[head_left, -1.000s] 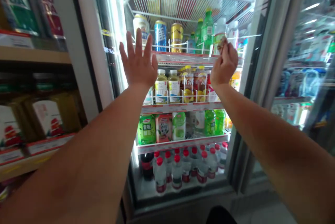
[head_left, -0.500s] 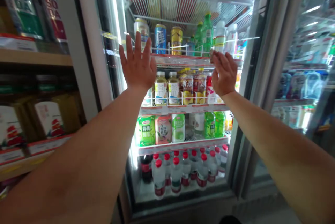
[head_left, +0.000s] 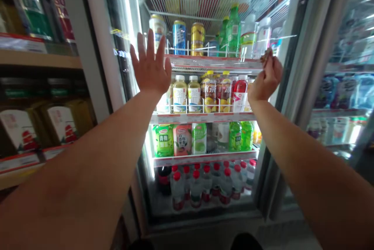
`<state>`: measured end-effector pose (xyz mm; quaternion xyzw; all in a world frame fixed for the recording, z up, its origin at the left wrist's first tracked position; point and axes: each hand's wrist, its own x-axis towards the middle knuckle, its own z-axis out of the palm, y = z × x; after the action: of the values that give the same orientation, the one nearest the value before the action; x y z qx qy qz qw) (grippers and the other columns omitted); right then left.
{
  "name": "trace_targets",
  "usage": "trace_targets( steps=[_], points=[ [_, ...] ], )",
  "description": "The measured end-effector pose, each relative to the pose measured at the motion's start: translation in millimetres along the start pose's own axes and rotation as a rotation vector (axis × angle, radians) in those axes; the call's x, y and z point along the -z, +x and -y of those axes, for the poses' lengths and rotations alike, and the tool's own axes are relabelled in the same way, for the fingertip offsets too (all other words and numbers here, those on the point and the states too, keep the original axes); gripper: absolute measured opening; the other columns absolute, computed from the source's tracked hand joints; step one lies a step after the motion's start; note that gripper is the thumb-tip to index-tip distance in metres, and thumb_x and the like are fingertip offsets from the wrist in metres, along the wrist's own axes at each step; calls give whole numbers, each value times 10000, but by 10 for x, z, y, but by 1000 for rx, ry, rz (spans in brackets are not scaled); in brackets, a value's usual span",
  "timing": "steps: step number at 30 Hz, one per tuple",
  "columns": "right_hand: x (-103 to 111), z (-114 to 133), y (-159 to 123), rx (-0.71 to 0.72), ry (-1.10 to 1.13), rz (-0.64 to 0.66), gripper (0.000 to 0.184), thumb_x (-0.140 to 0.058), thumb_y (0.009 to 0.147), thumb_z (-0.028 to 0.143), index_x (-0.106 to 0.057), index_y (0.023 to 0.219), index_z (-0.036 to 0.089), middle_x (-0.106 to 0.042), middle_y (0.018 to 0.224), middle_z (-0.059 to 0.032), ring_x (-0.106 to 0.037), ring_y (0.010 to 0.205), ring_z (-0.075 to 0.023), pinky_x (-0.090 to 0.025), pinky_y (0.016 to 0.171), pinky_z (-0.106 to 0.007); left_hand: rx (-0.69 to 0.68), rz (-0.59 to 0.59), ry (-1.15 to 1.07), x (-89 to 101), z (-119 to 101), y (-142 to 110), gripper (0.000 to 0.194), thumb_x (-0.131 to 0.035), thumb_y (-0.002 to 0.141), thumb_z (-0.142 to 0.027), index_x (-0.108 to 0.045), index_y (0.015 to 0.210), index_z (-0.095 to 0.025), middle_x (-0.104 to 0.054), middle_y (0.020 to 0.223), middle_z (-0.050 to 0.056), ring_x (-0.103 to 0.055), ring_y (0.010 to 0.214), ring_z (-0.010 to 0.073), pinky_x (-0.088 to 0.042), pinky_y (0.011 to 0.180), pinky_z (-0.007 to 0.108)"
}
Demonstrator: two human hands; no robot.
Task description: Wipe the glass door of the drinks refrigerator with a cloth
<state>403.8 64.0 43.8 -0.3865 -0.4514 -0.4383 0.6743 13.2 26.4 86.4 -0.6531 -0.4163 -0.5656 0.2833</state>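
Glass (head_left: 201,117) is seemingly being wiped, a blurred wad (head_left: 265,57) pinched by the right hand (head_left: 265,80), left hand (head_left: 152,71) spread; steady pressure is needed next.

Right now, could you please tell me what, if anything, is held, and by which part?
The right hand's grip pinches a small crumpled thing, seemingly by its right edge; blur hides what it is. The left hand's grip is open, empty.

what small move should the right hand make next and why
Perhaps shift the right hand slightly toward the left hand: it pinches a small crumpled item and already appears close to the metal frame, while the left hand is spread well to the other side, leaving room between them.
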Motion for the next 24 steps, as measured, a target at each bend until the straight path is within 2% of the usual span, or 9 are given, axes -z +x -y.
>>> trace_targets(
  steps=[3,6,8,11,13,16,21,22,24],
  points=[
    [10,16,-18,-124,-41,-126,621,-294,945,192,-606,1481,167,-543,1495,-94,-470,1420,-304,-386,1240,-580,-21,-10,-3,9,-8,-12,748,-249,974,-644,-270,1651,-326,75,1646,-353,143,1616,188,258,1296,299],
    [120,225,-53,-132,-68,-120,592,-289,979,220,-620,1469,185,-560,1492,-97,-472,1411,-308,-392,1232,-562,-10,-20,15,6,-12,-23,724,-245,975,-638,-298,1638,-353,62,1652,-353,99,1623,188,241,1305,308],
    [234,418,-93,-8,-88,-16,582,-304,1000,247,-579,1511,204,-534,1534,-69,-439,1454,-312,-374,1239,-570,-20,-22,-6,-3,-6,-26,710,-251,983,-623,-280,1639,-354,58,1656,-347,145,1614,153,262,1298,320],
    [399,674,-160,303,-98,231,583,-357,1018,314,-511,1566,187,-478,1596,-54,-383,1517,-313,-340,1262,-561,-54,-19,-41,-14,8,-32,714,-278,996,-599,-249,1654,-323,52,1669,-323,221,1594,119,281,1289,327],
    [449,743,-180,400,-92,318,574,-358,1031,341,-511,1566,199,-474,1601,-53,-384,1521,-298,-334,1267,-535,-64,-25,-48,-15,18,-36,707,-283,1001,-578,-258,1656,-313,51,1677,-304,231,1590,115,283,1284,319],
    [392,644,-147,292,-76,239,550,-321,1037,296,-558,1521,185,-515,1560,-77,-420,1492,-273,-333,1266,-511,-91,-35,-92,-12,41,-37,699,-277,997,-561,-273,1650,-312,9,1692,-275,272,1566,68,284,1280,311],
    [253,391,-87,-153,-100,-44,605,-297,954,155,-561,1492,69,-530,1508,-172,-462,1444,-297,-347,1248,-539,-143,-24,-176,-28,100,-7,775,-376,932,-623,-270,1639,-324,-164,1689,-257,394,1482,3,344,1241,276],
    [261,400,-101,-168,-105,-47,612,-304,945,150,-558,1497,73,-526,1518,-160,-444,1459,-298,-339,1254,-544,-147,-19,-188,-36,112,1,799,-406,915,-633,-274,1639,-322,-198,1685,-251,406,1478,14,361,1233,283],
    [305,470,-146,-25,-97,33,590,-326,970,190,-561,1505,112,-525,1544,-107,-400,1498,-276,-322,1273,-518,-154,-16,-215,-55,133,15,824,-445,900,-633,-279,1641,-312,-240,1679,-237,412,1485,42,385,1223,308]
  ],
)
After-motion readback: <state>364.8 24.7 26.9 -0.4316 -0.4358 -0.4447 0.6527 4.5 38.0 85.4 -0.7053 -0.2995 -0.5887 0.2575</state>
